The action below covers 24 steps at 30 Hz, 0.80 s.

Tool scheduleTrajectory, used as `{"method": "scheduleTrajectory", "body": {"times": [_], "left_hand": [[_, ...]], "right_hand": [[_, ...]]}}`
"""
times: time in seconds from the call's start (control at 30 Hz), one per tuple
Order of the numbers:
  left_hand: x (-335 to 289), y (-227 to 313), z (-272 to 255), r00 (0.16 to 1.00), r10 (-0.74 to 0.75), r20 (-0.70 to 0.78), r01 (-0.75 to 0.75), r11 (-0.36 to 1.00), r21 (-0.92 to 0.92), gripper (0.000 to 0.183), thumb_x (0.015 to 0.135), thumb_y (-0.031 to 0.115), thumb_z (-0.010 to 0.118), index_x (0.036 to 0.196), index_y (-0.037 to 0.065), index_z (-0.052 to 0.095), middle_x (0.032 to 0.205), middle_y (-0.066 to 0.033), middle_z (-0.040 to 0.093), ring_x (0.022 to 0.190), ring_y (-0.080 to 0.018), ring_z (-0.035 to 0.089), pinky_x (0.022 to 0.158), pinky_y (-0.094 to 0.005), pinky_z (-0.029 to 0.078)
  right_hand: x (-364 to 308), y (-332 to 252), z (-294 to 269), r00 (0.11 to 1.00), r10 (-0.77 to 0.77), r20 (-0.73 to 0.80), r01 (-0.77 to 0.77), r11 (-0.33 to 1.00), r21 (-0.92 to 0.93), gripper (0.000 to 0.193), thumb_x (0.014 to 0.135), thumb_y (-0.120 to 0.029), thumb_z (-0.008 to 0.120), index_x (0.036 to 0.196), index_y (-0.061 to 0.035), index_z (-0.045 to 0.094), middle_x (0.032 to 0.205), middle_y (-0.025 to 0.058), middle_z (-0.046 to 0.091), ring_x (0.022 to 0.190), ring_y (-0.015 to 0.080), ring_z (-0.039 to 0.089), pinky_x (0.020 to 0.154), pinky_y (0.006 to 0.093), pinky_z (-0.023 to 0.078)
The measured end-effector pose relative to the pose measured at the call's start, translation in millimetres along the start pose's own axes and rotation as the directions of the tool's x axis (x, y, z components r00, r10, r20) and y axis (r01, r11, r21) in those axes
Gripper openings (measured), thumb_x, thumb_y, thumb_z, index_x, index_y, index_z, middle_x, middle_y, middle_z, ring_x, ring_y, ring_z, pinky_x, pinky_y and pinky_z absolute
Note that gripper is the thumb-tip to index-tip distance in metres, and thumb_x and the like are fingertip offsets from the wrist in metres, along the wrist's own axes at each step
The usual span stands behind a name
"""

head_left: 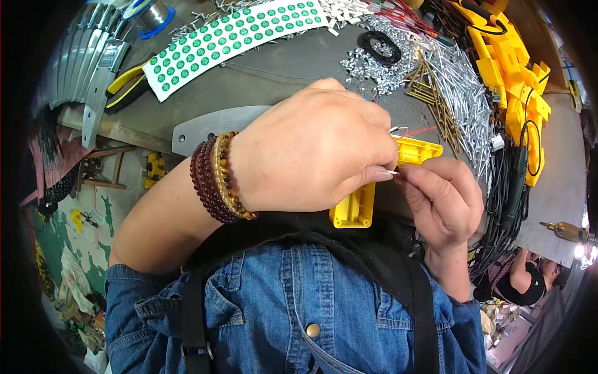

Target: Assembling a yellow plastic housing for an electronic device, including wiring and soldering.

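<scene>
Yellow plastic housing (353, 209) on the worktop (274, 78), right in front of the person's body, partly under the hands. Second yellow section (420, 149) shows farther up and to the right; the left hand covers the middle, so can't tell if it's one piece.

Nearest: denim jacket (268, 280), black straps (194, 311) over it. Left hand (324, 146) palm down, fingers curled, thumb and finger pinching a thin white-and-red strand (392, 172); too small to say exactly what it is. Right hand (445, 193) curled, fingertips pinched together at the strand's red end, touching or almost touching the left's. Beaded bracelets (205, 181) on the left wrist. Red wire (420, 131) just beyond the second section.

Grey metal plate (212, 128), round-ended, partly under the left forearm. Black cables (498, 206) bunched right of the right hand; amber-handled tool (564, 231) farther right.

Farther out: brass-coloured rods (436, 103) beside a heap of long silver screws (467, 93), small silver hardware (367, 68) with black rings (381, 48) on top. Yellow-black pliers (128, 87) at left, touching or just beside a sheet of green round stickers (233, 43). Wire spool (149, 15) top left, yellow housings (514, 81) piled top right.

Another person (529, 280) at lower right.
</scene>
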State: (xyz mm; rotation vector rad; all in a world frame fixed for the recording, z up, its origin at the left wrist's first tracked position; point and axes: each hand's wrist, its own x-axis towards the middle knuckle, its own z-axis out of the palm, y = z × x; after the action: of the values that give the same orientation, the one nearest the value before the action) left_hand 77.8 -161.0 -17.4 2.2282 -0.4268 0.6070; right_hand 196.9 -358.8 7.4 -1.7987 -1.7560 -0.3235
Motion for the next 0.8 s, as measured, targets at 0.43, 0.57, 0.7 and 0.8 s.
{"method": "scheduleTrajectory", "body": {"times": [0.43,0.57,0.7,0.8], "left_hand": [[-6.6,12.9,6.8,0.975,0.222,0.000,-0.196,0.861,0.468,0.014,0.069,0.011,0.070,0.081,0.004,0.066,0.079,-0.0034,0.058,0.070,-0.0221,0.058,0.061,-0.0328,0.044],[-0.3,19.4,14.2,0.996,-0.067,-0.055,0.077,0.974,0.212,0.018,0.072,0.012,0.071,0.085,0.003,0.064,0.083,-0.0061,0.059,0.073,-0.0288,0.059,0.064,-0.0398,0.050],[2.6,12.1,9.9,0.998,-0.049,0.042,0.038,0.970,0.240,0.017,0.070,0.012,0.072,0.080,0.004,0.061,0.080,-0.0065,0.057,0.072,-0.0284,0.059,0.062,-0.0395,0.050],[5.1,14.1,14.9,1.000,-0.014,-0.022,0.019,0.977,0.213,0.017,0.069,0.013,0.070,0.076,0.006,0.057,0.078,-0.0072,0.055,0.070,-0.0280,0.059,0.060,-0.0387,0.050]], "right_hand": [[-6.3,-10.7,5.4,0.754,0.600,0.268,-0.654,0.647,0.392,0.009,0.083,-0.005,0.074,0.086,-0.0019,0.066,0.075,0.0076,0.064,0.064,0.0179,0.059,0.058,0.0282,0.045],[1.0,-11.8,2.1,0.876,0.439,0.200,-0.481,0.829,0.286,0.008,0.084,-0.003,0.072,0.085,-0.0014,0.065,0.075,0.0083,0.062,0.064,0.0203,0.059,0.058,0.0299,0.046],[1.0,-13.8,2.7,0.904,0.378,0.201,-0.424,0.853,0.304,0.006,0.085,-0.002,0.070,0.085,-0.0008,0.063,0.076,0.0087,0.062,0.065,0.0226,0.060,0.060,0.0320,0.047],[-2.4,-14.3,-0.5,0.887,0.384,0.254,-0.450,0.842,0.296,0.006,0.089,-0.005,0.066,0.086,-0.0007,0.062,0.075,0.0098,0.061,0.065,0.0249,0.060,0.062,0.0330,0.047]]}}
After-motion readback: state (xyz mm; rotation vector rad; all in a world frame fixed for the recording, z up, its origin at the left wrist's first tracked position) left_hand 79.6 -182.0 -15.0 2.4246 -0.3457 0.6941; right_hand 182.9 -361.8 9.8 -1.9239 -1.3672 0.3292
